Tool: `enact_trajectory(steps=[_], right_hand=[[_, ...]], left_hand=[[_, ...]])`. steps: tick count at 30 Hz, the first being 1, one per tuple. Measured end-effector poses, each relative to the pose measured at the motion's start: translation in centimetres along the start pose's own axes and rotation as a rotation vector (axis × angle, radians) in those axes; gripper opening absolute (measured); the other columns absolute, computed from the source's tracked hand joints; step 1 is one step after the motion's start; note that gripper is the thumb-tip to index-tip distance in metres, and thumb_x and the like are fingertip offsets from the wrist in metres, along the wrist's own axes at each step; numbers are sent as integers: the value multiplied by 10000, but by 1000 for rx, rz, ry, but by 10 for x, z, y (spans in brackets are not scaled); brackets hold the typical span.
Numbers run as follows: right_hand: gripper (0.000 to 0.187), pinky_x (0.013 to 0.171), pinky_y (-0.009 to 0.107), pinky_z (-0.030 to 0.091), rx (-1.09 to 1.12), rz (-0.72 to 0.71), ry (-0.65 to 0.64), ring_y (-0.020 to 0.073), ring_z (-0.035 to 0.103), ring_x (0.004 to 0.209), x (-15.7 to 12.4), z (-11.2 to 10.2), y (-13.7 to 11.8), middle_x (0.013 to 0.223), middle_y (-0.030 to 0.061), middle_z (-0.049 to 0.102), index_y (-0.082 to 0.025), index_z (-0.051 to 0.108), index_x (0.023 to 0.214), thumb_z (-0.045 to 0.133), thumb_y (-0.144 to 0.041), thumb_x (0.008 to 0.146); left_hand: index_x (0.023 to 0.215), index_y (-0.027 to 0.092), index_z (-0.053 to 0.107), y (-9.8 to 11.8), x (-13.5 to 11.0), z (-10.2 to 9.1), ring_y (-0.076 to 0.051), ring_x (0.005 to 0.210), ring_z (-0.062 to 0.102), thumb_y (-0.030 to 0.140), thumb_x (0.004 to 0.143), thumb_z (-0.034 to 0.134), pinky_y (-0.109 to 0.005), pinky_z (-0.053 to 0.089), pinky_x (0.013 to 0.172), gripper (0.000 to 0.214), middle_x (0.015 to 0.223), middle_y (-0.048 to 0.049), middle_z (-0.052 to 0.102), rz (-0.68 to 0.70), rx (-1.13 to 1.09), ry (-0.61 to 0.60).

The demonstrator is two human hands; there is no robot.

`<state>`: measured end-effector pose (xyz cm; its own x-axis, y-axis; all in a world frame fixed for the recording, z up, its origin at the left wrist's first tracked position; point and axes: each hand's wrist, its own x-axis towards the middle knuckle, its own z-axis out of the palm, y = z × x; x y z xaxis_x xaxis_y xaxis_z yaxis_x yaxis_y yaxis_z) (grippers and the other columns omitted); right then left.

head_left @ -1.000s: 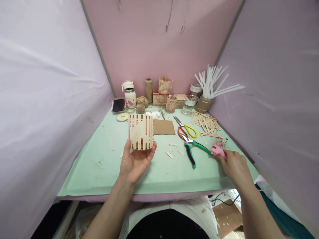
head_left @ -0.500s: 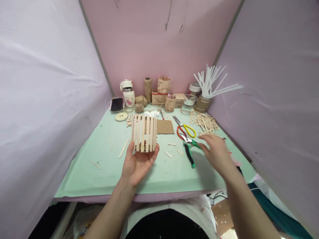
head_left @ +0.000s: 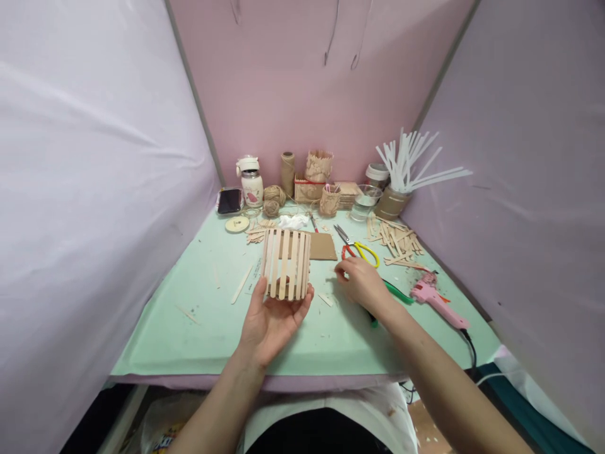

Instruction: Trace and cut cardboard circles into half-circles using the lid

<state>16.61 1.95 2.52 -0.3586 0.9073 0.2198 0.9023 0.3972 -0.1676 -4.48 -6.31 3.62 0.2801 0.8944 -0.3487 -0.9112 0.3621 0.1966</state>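
Note:
My left hand point(head_left: 276, 325) holds a box of craft sticks point(head_left: 288, 265) from below, thumb at its left side and fingers at its right. Gaps show between the box's upright sticks. To the right, my right hand point(head_left: 362, 284) is low over the table, its thumb and fingertips pinched together; what they hold, if anything, is too small to make out. Below that hand lie the green-handled pruning shears point(head_left: 398, 292), mostly covered by the hand and forearm. A short cut stick piece point(head_left: 326, 299) lies between the two hands.
A pink glue gun point(head_left: 439, 302) with a black cord lies at right. Scissors point(head_left: 363, 252), a cardboard piece point(head_left: 324, 246) and a pile of craft sticks point(head_left: 399, 241) are farther back. A water bowl point(head_left: 365, 205), twine balls point(head_left: 273, 197) and a jar of white glue sticks point(head_left: 393, 202) line the back.
My right hand has moved left, from beside the shears' handle to over them, and its fingers have closed. The glue gun has come into full view. My left hand still holds the box.

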Motion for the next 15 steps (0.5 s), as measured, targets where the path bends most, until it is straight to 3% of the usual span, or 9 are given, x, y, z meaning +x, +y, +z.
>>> enact_trajectory(steps=[3, 5, 7, 10, 15], right_hand=[[192, 856, 322, 462, 56, -30, 214, 212, 621, 941, -4, -34, -16, 959, 91, 697, -169, 692, 976, 502, -172, 943], [146, 816, 320, 489, 201, -182, 486, 201, 627, 884, -8, -54, -32, 932, 74, 698, -187, 683, 960, 538, -194, 941], [118, 789, 325, 503, 266, -325, 618, 199, 626, 860, -10, -68, -48, 905, 62, 700, -199, 670, 962, 560, -169, 931], [110, 779, 341, 514, 264, -431, 632, 207, 614, 855, -11, -75, -63, 888, 73, 700, -178, 657, 972, 569, -133, 924], [99, 749, 351, 525, 244, -450, 620, 212, 597, 846, -10, -68, -65, 898, 96, 695, -151, 671, 939, 578, -123, 922]], left_hand=[[1315, 110, 515, -5, -1, 2, -298, 1098, 648, 447, 926, 546, -376, 548, 930, 516, 1152, -180, 673, -13, 3, 9], [1280, 104, 537, -10, -1, 3, -297, 1077, 656, 447, 926, 546, -380, 546, 931, 494, 1140, -176, 679, -24, 2, 5], [1228, 97, 570, -14, -1, 2, -295, 1065, 661, 444, 922, 553, -386, 537, 945, 463, 1128, -170, 687, -37, 0, -5], [1166, 100, 611, -19, -1, 0, -269, 1037, 671, 420, 925, 561, -397, 512, 982, 403, 1093, -158, 706, -42, -8, -31], [1127, 106, 644, -21, 0, 1, -243, 1017, 675, 413, 930, 560, -401, 497, 1001, 375, 1064, -147, 719, -49, -13, -59]])
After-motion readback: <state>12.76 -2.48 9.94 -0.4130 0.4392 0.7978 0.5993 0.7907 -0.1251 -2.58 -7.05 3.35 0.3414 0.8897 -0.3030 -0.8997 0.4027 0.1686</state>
